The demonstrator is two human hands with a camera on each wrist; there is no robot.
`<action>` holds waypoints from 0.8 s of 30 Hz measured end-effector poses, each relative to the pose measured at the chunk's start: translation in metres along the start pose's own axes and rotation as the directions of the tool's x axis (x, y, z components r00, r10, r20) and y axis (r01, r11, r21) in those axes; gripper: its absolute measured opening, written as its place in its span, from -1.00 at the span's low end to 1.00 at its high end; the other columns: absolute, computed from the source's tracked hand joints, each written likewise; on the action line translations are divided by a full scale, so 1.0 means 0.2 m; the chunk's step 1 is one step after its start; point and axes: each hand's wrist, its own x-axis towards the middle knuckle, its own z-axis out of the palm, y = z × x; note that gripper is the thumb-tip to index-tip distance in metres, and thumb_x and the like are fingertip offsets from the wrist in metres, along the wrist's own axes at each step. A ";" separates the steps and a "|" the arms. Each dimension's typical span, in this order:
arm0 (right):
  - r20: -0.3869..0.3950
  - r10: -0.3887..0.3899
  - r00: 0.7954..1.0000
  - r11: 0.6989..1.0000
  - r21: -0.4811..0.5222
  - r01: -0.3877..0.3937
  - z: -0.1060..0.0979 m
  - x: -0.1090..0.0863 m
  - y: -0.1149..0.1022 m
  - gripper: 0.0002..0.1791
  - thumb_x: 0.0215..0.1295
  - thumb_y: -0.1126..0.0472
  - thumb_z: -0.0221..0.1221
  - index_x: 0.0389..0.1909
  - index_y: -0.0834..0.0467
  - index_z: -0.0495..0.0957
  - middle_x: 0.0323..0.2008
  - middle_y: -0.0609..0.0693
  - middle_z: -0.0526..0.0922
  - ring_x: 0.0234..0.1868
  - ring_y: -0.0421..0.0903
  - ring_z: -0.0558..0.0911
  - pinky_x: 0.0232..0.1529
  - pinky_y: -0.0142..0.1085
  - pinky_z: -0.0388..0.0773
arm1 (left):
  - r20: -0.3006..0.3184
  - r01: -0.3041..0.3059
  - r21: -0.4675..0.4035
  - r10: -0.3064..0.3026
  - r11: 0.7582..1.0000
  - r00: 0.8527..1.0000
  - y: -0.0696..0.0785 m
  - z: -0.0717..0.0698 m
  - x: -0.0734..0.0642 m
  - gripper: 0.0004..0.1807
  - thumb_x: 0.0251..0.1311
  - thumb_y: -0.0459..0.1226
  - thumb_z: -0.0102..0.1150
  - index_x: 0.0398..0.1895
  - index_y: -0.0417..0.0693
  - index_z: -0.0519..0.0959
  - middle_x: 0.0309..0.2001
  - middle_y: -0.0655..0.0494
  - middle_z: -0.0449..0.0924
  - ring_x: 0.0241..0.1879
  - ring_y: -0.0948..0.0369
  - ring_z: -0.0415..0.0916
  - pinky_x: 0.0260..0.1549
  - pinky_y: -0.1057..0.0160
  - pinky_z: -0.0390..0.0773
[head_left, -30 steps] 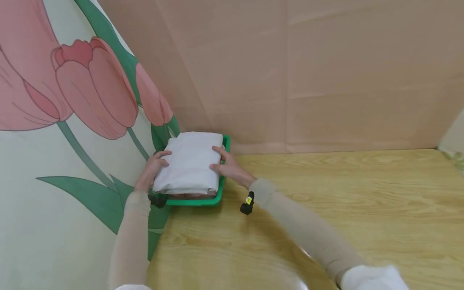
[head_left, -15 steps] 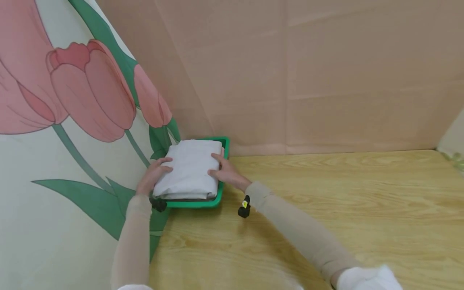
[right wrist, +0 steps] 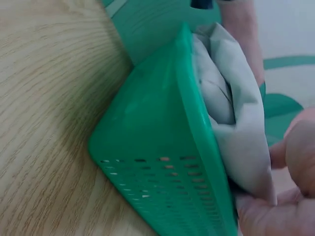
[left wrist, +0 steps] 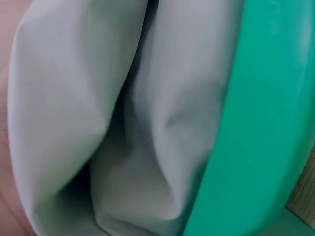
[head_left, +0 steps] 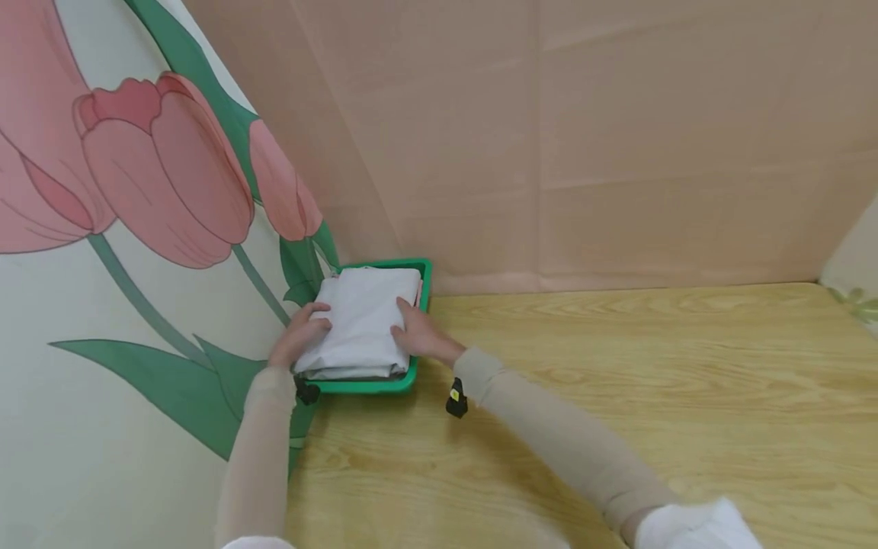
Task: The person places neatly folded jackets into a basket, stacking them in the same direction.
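A folded white cloth (head_left: 363, 313) lies in a green plastic basket (head_left: 370, 387), its top fold standing above the rim. At its left edge, my left hand (head_left: 302, 334) holds the cloth. Opposite it, my right hand (head_left: 420, 332) grips the other edge, thumb and finger over the top. Soft layered folds of the cloth (left wrist: 64, 98) press against the green rim (left wrist: 246, 147) in the left wrist view. From the right wrist, the fingertips of the right hand (right wrist: 285, 211) show right at the cloth's edge by the rim. Something pinkish peeks out under the cloth's right side.
The basket stands in the corner of a wood-grain table (head_left: 617, 381). A wall panel with painted tulips (head_left: 168, 175) rises close on the left, and a brownish-pink sheet (head_left: 583, 152) hangs along the back.
Both hands have moved down with the cloth, which now sits lower in the basket. More of the basket's back rim shows, and the brown layer at the front is covered.
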 end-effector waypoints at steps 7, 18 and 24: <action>-0.068 0.004 0.998 0.991 -0.132 -0.013 0.05 -0.03 -0.05 -0.30 0.67 0.16 0.00 0.67 0.33 0.07 0.48 0.44 0.36 0.42 0.17 0.44 0.45 -0.02 0.46 | -0.053 0.014 0.182 -0.004 0.983 0.999 0.07 0.03 -0.03 -0.39 0.34 -0.24 0.01 0.46 -0.19 0.39 0.56 -0.31 0.28 0.57 -0.21 0.18 0.57 -0.19 0.18; -0.187 0.021 0.982 0.995 -0.092 -0.039 0.00 -0.06 -0.03 -0.34 0.48 0.20 0.30 0.52 0.26 0.37 0.43 0.35 0.30 0.35 0.15 0.44 0.36 -0.02 0.54 | -0.090 -0.093 0.418 0.143 0.903 0.986 0.20 0.07 -0.03 -0.41 0.38 -0.26 -0.04 0.44 -0.34 0.40 0.36 -0.43 0.46 0.37 -0.33 0.38 0.39 -0.27 0.39; -0.182 0.005 0.983 0.995 -0.094 -0.022 -0.08 -0.10 -0.03 -0.26 0.39 0.20 0.36 0.55 0.17 0.35 0.53 0.24 0.28 0.45 0.14 0.43 0.40 -0.02 0.54 | -0.075 -0.126 0.441 0.177 0.888 0.981 0.33 0.10 -0.04 -0.37 0.39 -0.22 0.02 0.46 -0.38 0.37 0.35 -0.45 0.47 0.34 -0.34 0.42 0.35 -0.28 0.43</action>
